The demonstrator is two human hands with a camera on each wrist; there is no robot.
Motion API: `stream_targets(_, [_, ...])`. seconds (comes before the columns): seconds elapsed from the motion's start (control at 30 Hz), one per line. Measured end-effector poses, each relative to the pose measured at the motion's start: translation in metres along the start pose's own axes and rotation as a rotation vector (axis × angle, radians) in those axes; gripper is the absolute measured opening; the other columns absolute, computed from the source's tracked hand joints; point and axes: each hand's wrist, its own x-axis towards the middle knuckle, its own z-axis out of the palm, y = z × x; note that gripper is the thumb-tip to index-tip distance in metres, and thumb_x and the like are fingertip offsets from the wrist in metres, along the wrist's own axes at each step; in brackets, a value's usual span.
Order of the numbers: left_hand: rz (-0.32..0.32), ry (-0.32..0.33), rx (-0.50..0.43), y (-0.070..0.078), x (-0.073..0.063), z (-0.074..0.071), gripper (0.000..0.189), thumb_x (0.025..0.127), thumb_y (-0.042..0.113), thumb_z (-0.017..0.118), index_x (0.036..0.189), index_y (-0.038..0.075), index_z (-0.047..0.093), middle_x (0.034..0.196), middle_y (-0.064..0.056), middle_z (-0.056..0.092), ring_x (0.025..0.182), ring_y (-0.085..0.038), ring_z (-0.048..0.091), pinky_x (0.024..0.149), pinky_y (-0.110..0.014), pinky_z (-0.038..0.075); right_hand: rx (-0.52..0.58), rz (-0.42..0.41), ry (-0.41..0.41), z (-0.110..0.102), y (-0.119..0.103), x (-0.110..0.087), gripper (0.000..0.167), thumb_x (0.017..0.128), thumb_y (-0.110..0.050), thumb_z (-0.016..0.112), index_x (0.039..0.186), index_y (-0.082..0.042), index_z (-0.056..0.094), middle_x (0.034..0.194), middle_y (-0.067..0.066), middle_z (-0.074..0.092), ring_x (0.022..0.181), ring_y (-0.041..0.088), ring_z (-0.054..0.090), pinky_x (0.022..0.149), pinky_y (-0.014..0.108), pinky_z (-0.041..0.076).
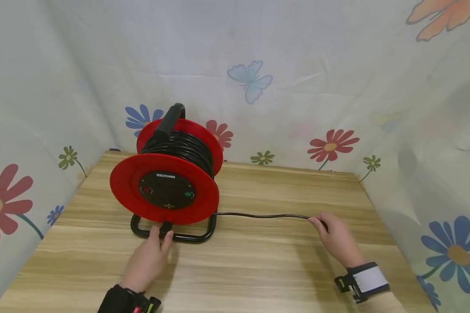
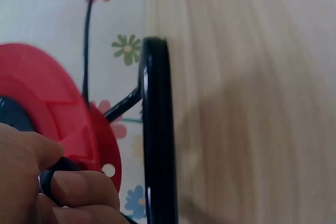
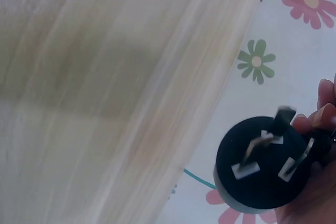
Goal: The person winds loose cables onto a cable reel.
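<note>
A red cable reel (image 1: 123,187) wound with black cable (image 1: 182,145) stands on its black tube frame (image 1: 192,238), left of centre. At the bottom of its front disc, my left hand (image 1: 146,261) pinches a small black winding knob (image 1: 166,228) between thumb and fingers. In the left wrist view that hand (image 2: 79,192) curls round the knob (image 2: 64,167) beside the red disc. The cord (image 1: 258,216) runs from the reel rightward to my right hand (image 1: 338,241). That hand grips a black three-pin plug (image 3: 252,192), its pins facing the right wrist camera.
The reel stands on a light wooden table (image 1: 274,269). A pale curtain (image 1: 297,48) printed with flowers and butterflies hangs behind the table and along both sides. The reel's carrying handle (image 1: 170,121) rises above the discs.
</note>
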Motion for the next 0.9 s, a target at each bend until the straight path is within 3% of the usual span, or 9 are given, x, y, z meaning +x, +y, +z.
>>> stream_targets(0.37, [-0.069,0.011,-0.039,-0.006,0.003,-0.020,0.050,0.101,0.050,0.037,0.092,0.003,0.051,0.067,-0.005,0.045,0.063,-0.023,0.048,0.054,-0.034,0.034,0.039,0.024,-0.057,0.020,-0.007,0.002,0.029,0.098,-0.033,0.058,0.078,-0.012,0.058,0.069,-0.002,0.048,0.061,0.013,0.044,0.055,0.031,0.037])
stream_targets(0.67, [-0.126,0.060,-0.133,-0.011,0.001,-0.031,0.047,0.101,0.046,0.040,0.094,0.002,0.052,0.063,-0.001,0.040,0.053,-0.018,0.038,0.049,-0.032,0.030,0.120,0.107,-0.141,0.034,-0.028,0.006,0.045,0.098,-0.049,0.046,0.081,-0.010,0.060,0.063,-0.003,0.045,0.054,0.012,0.043,0.050,0.030,0.037])
stream_targets(0.9, [-0.107,0.080,-0.189,-0.010,-0.002,-0.040,0.045,0.101,0.046,0.043,0.090,0.002,0.050,0.060,0.000,0.040,0.049,-0.016,0.037,0.045,-0.030,0.030,0.175,0.125,-0.174,0.045,-0.048,0.012,0.048,0.098,-0.053,0.043,0.081,-0.012,0.060,0.062,-0.004,0.044,0.053,0.011,0.043,0.051,0.031,0.037])
